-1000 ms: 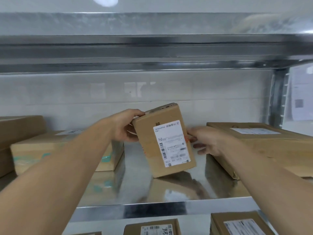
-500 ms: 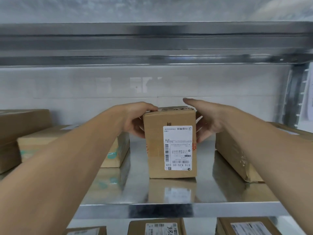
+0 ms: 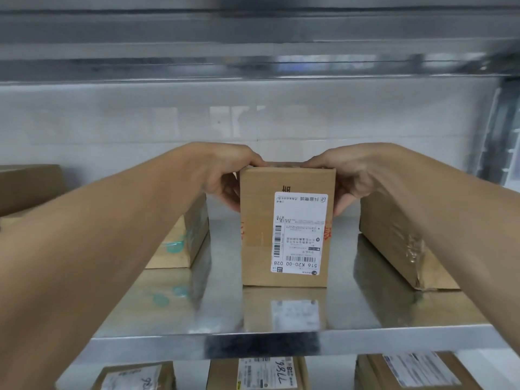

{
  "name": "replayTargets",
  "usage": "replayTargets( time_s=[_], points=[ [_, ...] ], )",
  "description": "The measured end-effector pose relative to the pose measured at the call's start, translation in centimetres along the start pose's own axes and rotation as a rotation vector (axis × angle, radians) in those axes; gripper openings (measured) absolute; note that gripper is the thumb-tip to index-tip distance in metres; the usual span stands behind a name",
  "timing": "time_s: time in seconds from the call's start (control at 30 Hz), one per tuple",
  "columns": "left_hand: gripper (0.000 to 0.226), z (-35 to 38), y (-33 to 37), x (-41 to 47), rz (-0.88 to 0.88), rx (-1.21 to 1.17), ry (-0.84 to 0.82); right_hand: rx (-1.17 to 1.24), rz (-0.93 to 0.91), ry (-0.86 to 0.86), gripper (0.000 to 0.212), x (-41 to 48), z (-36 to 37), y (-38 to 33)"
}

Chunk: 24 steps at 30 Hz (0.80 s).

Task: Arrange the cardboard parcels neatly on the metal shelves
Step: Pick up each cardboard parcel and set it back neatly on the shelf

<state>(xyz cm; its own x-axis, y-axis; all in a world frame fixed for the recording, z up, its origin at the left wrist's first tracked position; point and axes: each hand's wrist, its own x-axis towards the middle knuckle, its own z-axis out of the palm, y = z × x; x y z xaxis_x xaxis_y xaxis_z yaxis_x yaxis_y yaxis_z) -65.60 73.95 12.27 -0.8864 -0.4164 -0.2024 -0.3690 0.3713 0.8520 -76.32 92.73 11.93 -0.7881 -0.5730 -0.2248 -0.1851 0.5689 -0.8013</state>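
Parcel (image 3: 287, 229) seemingly gripped: left hand (image 3: 225, 175), right hand (image 3: 354, 175).

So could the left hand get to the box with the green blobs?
Probably yes. The box with green blobs lies just beside the left hand, nothing between them. But that hand grips the upright parcel, so it must let go first.

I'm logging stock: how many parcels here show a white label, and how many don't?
Label showing: 4 (middle parcel, three lower parcels)
No label showing: 3 (far-left parcel, teal-taped parcel, right parcel)
Total: 7
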Motion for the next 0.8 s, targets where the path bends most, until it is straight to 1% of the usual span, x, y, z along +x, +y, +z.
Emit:
replayTargets(
  time_s=[0.27,0.53,0.67,0.8],
  points=[
    [0.013,0.5,0.0,-0.4,0.011,-0.002,0.032,-0.001,-0.009,0.024,0.036,0.0,0.2,0.0],
    [0.023,1.0,-0.4,-2.7,0.088,-0.071,0.082,0.061,-0.053,0.066,0.038,-2.1,0.9,-0.1],
    [0.02,0.4,-1.5,-2.9,0.179,-0.155,0.111,0.106,-0.131,0.121,0.043,-2.7,1.6,-0.2],
    [0.027,0.2,-3.1,-3.2,0.201,-0.266,0.109,0.19,-0.184,0.182,0.051,-2.8,2.4,0.7]
  ],
)
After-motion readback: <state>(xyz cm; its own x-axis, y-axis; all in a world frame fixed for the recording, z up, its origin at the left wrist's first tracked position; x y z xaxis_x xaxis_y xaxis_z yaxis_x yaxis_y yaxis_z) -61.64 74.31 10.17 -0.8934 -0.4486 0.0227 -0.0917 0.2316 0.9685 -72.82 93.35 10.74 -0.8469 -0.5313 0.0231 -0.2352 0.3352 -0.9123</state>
